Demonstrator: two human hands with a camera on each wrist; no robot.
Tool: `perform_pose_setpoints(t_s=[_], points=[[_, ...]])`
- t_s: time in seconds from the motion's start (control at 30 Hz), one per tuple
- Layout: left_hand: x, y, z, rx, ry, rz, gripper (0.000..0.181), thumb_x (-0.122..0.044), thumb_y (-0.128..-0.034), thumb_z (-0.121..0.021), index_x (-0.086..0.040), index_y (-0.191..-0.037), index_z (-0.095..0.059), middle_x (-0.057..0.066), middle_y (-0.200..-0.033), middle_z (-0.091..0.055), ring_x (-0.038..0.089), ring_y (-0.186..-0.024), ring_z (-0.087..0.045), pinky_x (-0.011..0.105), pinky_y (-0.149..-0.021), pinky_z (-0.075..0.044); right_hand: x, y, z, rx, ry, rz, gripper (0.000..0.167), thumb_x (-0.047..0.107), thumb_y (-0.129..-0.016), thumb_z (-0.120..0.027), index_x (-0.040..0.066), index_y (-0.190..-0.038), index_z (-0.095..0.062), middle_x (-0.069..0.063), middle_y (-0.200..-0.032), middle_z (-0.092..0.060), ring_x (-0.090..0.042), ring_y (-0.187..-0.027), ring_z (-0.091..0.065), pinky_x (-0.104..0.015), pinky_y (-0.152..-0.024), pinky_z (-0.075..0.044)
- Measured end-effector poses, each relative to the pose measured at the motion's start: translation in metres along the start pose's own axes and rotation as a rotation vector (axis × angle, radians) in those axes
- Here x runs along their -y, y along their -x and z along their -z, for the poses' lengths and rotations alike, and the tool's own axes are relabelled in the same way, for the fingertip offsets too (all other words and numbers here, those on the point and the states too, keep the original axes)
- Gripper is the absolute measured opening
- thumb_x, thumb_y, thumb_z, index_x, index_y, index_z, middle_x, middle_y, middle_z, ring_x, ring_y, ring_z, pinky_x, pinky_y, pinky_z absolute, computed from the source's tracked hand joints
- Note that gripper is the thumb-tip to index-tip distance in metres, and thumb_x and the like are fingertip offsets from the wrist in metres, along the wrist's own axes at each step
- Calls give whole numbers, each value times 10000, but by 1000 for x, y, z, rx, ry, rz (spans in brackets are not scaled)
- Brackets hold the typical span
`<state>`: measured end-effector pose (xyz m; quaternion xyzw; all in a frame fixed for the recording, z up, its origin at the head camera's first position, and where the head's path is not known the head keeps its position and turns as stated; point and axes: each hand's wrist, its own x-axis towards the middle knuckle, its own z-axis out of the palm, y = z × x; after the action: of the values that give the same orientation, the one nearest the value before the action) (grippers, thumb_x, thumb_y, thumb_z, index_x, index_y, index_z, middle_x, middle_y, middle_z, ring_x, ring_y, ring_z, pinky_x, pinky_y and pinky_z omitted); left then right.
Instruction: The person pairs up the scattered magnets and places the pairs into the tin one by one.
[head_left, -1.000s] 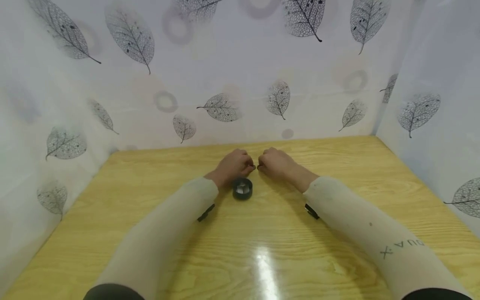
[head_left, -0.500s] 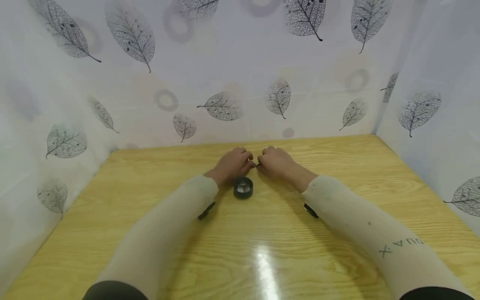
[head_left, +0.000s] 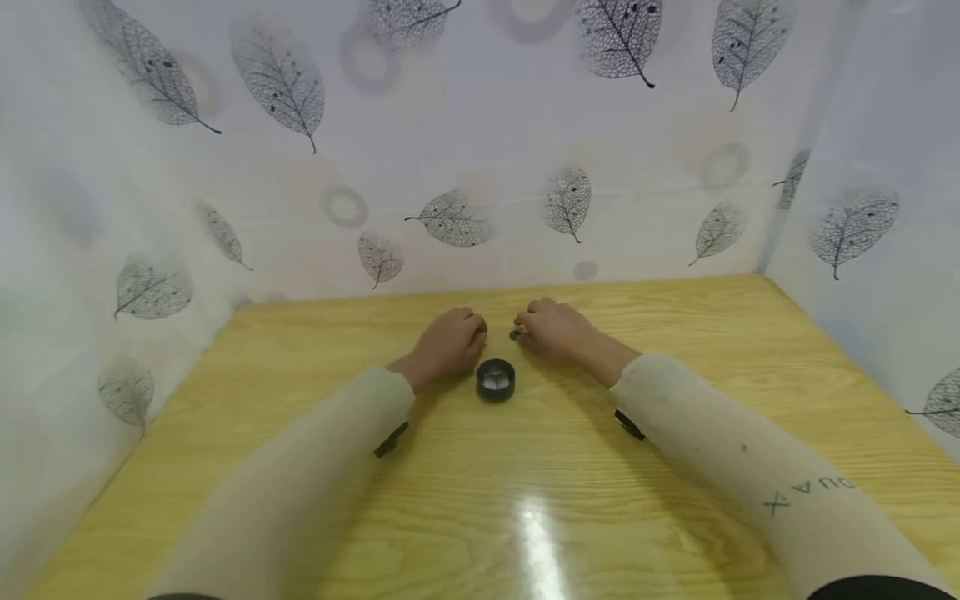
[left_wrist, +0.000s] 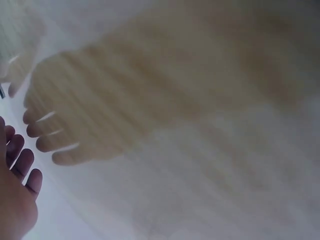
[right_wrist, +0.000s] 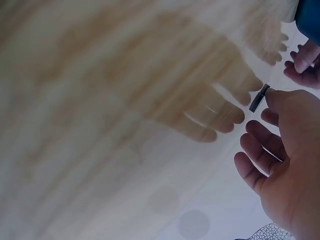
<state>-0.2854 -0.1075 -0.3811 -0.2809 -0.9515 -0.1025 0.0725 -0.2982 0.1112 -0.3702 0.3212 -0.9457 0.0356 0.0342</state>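
My right hand (head_left: 558, 329) pinches a small dark round piece (head_left: 514, 335) between thumb and index finger, just above the wooden table. From the right wrist view this piece (right_wrist: 259, 97) looks flat and edge-on, with a narrower middle; its exact kind is unclear. The other fingers of that hand are loosely bent. To the left, my left hand (head_left: 448, 343) holds nothing visible, its fingers (left_wrist: 22, 162) relaxed and slightly bent. Close by its fingertips, on the nearer side, stands a round black container (head_left: 496, 395) with a pale, divided-looking inside.
The light wood table (head_left: 480, 517) carries a bright glare streak at the front. White cloth walls (head_left: 495, 125) with a leaf print enclose it at the back and both sides. Dark wrist devices (head_left: 392, 440) sit under both pale sleeves.
A moment ago both hands met at the small dark piece. My left hand has drawn away to the left, while the right keeps the piece. The head view has shifted slightly.
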Motion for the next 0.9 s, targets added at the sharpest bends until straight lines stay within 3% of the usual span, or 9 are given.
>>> perform_pose_setpoints(t_s=[0.07,0.17,0.33,0.57,0.9], points=[[3,8,3,-10,0,-3,200,-183,-1007,-534,-54,-1067,-676,95,-998,-648,256,-938,-600,401,-888,-501,-1,0,-1,8,-30,27,314,212,-985,-615,108,-1277,-663,-119,-1097,-643,-283,-987,-595,-427,-855,-527],[6,16,7,-43,-39,-54,179,-174,-993,-555,-52,-1033,-680,104,-995,-656,269,-940,-607,413,-889,-505,-2,1,-1,18,-56,67,318,180,-980,-620,135,-1292,-664,-117,-1056,-624,-260,-930,-584,-410,-829,-523],[4,18,11,-81,-78,-139,137,-159,-980,-575,-58,-976,-667,104,-958,-653,280,-918,-602,423,-858,-504,-5,4,1,-1,-58,98,271,139,-961,-640,129,-1223,-707,-100,-979,-599,-232,-852,-570,-397,-790,-525],[9,18,10,-30,-91,-96,155,-189,-976,-562,-65,-959,-654,89,-928,-628,270,-901,-580,429,-841,-492,-6,5,1,-22,-93,143,194,109,-942,-662,99,-1124,-728,-94,-964,-617,-228,-868,-597,-387,-820,-539],[8,21,10,-25,-94,-95,172,-205,-982,-553,-65,-975,-654,89,-943,-631,268,-908,-576,428,-830,-489,-4,3,-1,-17,-91,144,152,113,-944,-665,86,-1084,-718,-95,-980,-626,-240,-897,-620,-384,-847,-542]])
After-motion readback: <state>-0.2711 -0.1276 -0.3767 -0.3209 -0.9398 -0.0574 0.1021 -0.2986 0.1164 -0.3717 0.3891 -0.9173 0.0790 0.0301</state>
